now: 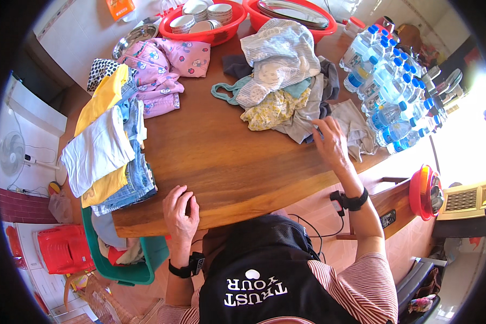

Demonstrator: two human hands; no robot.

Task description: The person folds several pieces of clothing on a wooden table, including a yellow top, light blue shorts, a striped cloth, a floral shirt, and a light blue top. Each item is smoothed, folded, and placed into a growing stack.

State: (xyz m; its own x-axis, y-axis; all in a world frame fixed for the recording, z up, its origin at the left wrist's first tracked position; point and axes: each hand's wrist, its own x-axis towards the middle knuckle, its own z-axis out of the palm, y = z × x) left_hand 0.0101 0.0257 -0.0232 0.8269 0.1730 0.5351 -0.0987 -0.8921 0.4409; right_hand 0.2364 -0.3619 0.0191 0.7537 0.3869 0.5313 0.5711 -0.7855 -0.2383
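Note:
My right hand reaches to the lower right side of a loose clothes heap, its fingertips by a grey garment. Whether it grips any cloth I cannot tell. A blue-and-white striped garment tops the heap, above a yellow floral cloth and a teal strap. Beside my right hand lies a beige-grey cloth. My left hand rests at the table's near edge, fingers loosely curled, holding nothing visible. Left of it is a stack of folded clothes, with a white garment over yellow pieces and blue denim.
Pink printed clothing lies at the wooden table's back left. Red basins hold bowls and metal trays behind the heap. Several water bottles line the right side. A green bin with cloth stands below the left edge; a bench stands right.

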